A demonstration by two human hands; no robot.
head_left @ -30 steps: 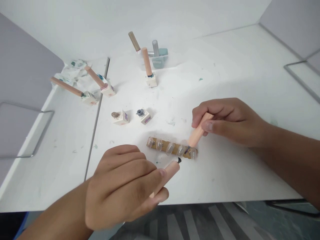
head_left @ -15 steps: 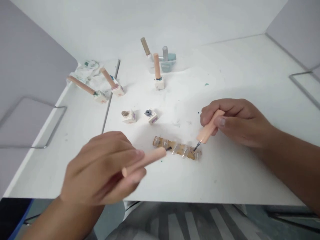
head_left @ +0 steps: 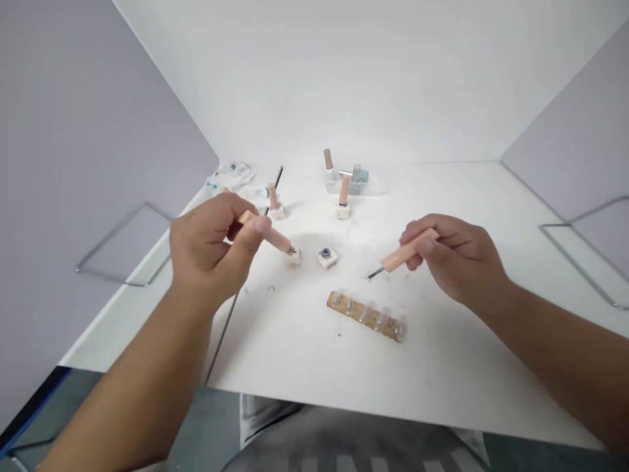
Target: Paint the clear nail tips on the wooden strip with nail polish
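Note:
My left hand is closed round a peach-handled polish brush, whose tip sits at the neck of a small white bottle. My right hand pinches a second peach-handled brush, its dark tip raised over the table just right of an open white bottle with a grey neck. Below the two brushes, a brown strip with several clear nail tips lies on the white table, untouched.
Capped polish bottles stand further back, beside a clear tray with more bottles. Crumpled stained tissue lies at the back left. Grey side panels with wire frames flank the table.
My left hand swung its brush away from the nail strip up to the white bottle. The right hand lifted its brush off the strip. The view tilted upward.

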